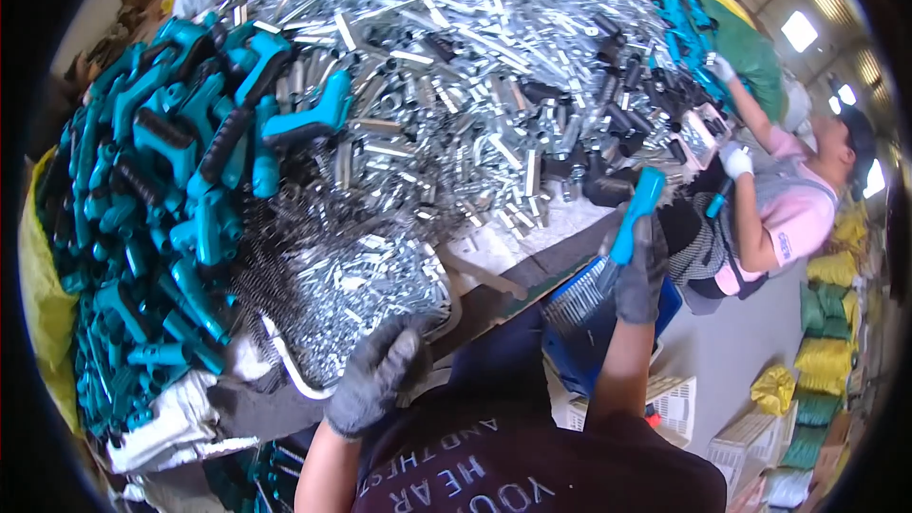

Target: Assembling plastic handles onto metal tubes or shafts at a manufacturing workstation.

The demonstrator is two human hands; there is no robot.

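Smooth teal plastic casing (645,198), elongated, satin sheen, tilted near blue bin (672,304). Grey-gloved right hand (640,275) has fingers wrapped round it. Left hand (382,370), matte grey, curled by white-rimmed tray (288,363) of shiny metal bits (351,290); can't tell if pinching.

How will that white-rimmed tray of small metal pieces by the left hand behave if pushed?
The white-rimmed tray probably feels heavy, being filled with small metal pieces. Those loose, shiny pieces may slide or spill if jolted. Its broad outline suggests sliding rather than tipping.
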